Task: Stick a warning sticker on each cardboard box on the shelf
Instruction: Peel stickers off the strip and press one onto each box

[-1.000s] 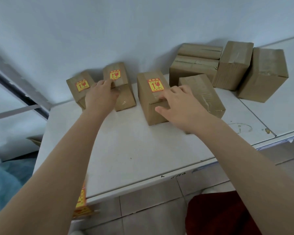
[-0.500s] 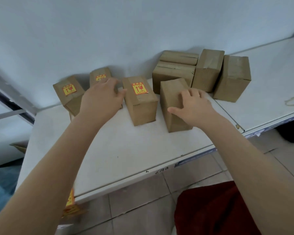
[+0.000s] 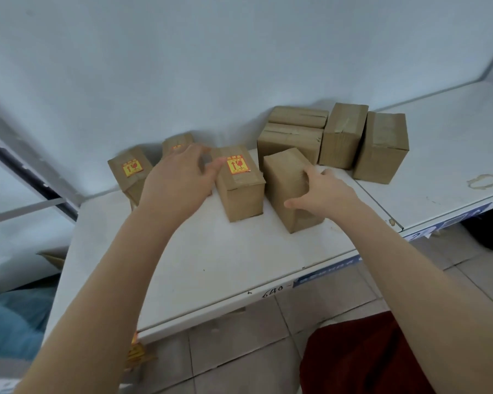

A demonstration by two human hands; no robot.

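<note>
Plain brown box (image 3: 288,180) upright beside stickered box (image 3: 241,194); sticker (image 3: 237,164) yellow-red. Right hand (image 3: 326,193) curls round plain brown box. Left hand (image 3: 180,180) hovers, fingers loosely spread, nothing visibly held.

1. The white shelf (image 3: 211,265) carries eight brown cardboard boxes, all taped shut.
2. The leftmost box (image 3: 134,184) stands at a slight tilt, with a yellow-and-red warning sticker (image 3: 131,168) on its top.
3. The second box (image 3: 180,139) sits behind it by the wall. Its sticker is mostly hidden.
4. The third box (image 3: 241,191) stands upright near the middle, with its own sticker (image 3: 237,164) flat on top.
5. The plain box (image 3: 283,177), just to the right, is turned at an angle and has a bare brown top. The right hand (image 3: 322,191) grips it.
6. By the wall at the back, two flat boxes (image 3: 291,140) lie stacked. Two tall boxes (image 3: 342,135) stand side by side just to their right.
</note>
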